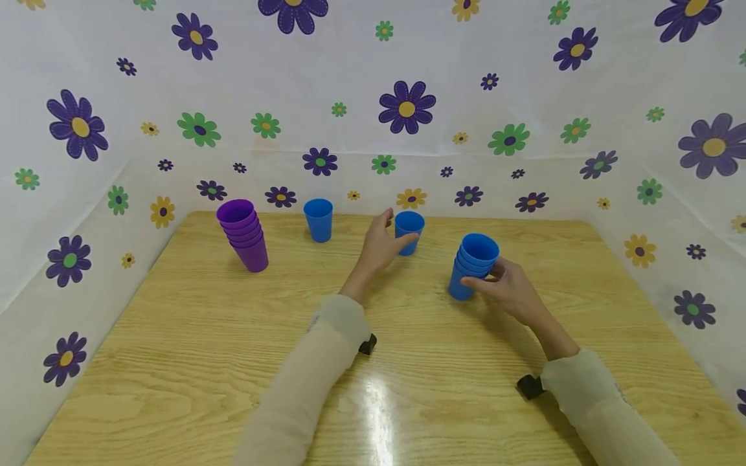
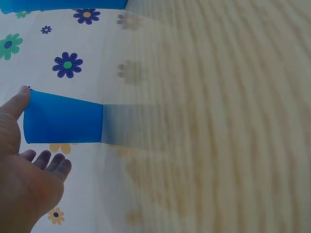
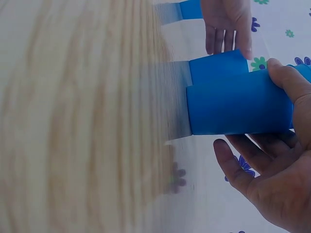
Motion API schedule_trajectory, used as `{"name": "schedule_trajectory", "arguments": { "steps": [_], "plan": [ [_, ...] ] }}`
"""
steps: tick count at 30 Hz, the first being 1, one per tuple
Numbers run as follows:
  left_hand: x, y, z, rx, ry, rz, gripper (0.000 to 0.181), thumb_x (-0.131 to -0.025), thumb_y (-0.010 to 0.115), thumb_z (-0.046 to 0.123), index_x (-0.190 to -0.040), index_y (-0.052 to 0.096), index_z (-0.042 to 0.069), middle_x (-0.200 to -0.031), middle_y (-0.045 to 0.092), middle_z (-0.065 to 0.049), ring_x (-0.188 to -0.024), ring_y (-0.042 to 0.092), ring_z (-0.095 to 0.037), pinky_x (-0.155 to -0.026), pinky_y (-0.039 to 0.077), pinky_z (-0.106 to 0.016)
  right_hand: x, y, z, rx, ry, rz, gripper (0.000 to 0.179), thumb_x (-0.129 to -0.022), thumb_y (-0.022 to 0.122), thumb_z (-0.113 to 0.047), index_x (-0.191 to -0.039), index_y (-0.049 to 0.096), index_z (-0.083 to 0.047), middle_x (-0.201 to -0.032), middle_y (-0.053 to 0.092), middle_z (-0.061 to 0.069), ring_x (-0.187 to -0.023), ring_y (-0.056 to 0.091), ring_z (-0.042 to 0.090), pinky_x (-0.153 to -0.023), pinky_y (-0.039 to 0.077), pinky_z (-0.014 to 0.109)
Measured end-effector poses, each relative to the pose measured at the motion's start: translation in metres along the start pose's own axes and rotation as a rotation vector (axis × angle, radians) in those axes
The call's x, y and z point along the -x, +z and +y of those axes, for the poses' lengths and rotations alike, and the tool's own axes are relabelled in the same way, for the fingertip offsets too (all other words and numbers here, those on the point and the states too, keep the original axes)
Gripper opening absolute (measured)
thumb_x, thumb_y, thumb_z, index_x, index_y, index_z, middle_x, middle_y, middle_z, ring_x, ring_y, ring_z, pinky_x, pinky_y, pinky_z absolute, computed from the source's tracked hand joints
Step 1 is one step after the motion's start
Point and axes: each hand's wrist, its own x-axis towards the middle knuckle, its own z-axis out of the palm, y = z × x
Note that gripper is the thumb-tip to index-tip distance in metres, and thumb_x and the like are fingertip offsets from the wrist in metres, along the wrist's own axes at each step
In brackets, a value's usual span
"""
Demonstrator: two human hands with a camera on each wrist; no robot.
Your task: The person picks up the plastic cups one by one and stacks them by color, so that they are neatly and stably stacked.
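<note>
In the head view, my left hand (image 1: 380, 249) reaches around a single blue cup (image 1: 410, 223), with thumb and fingers spread apart. The left wrist view has the thumb close to the rim of this cup (image 2: 63, 119), while the other fingers stand clear below it; whether the thumb touches cannot be told. On the right, my right hand (image 1: 515, 291) grips a short stack of nested blue cups (image 1: 462, 288) from the side. Its thumb crosses the near side and its fingers are partly hidden behind the stack (image 3: 238, 109) in the right wrist view.
Another upright blue cup (image 1: 320, 223) stands at the back, left of the left hand. Farther left is a leaning-looking stack of purple cups (image 1: 250, 249). A wooden table (image 1: 233, 362) lies beneath, bounded by a flower-patterned white sheet (image 1: 350, 77) at back and sides.
</note>
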Motion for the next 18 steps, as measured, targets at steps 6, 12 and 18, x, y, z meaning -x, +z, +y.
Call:
{"name": "schedule_trajectory", "arguments": {
  "steps": [6, 12, 18],
  "plan": [
    [-0.002, 0.007, -0.001, -0.015, -0.011, 0.003, 0.084, -0.095, 0.078, 0.027, -0.16, 0.031, 0.001, -0.162, 0.038, -0.017, -0.147, 0.039, -0.032, -0.117, 0.039, -0.045, 0.0, 0.0, 0.0, -0.001, -0.003, 0.002, 0.066, -0.097, 0.076, -0.027, -0.145, 0.047, 0.007, -0.139, 0.059, 0.029, -0.128, 0.056, 0.046, -0.105, 0.045, 0.065],
    [-0.003, 0.013, 0.0, -0.01, -0.024, 0.007, 0.083, -0.096, 0.077, 0.026, -0.16, 0.031, 0.001, -0.16, 0.039, -0.019, -0.146, 0.041, -0.034, -0.116, 0.039, -0.047, -0.001, -0.001, 0.002, 0.006, -0.017, 0.007, 0.064, -0.097, 0.076, -0.027, -0.145, 0.048, 0.006, -0.139, 0.059, 0.027, -0.128, 0.057, 0.045, -0.104, 0.046, 0.065],
    [-0.002, 0.016, 0.002, -0.011, -0.042, 0.025, 0.082, -0.096, 0.076, 0.027, -0.16, 0.031, 0.003, -0.158, 0.041, -0.02, -0.144, 0.042, -0.035, -0.116, 0.039, -0.05, -0.001, 0.0, 0.003, 0.002, -0.014, 0.003, 0.066, -0.096, 0.076, -0.027, -0.145, 0.047, 0.006, -0.14, 0.058, 0.028, -0.129, 0.056, 0.046, -0.105, 0.045, 0.065]
  ]
}}
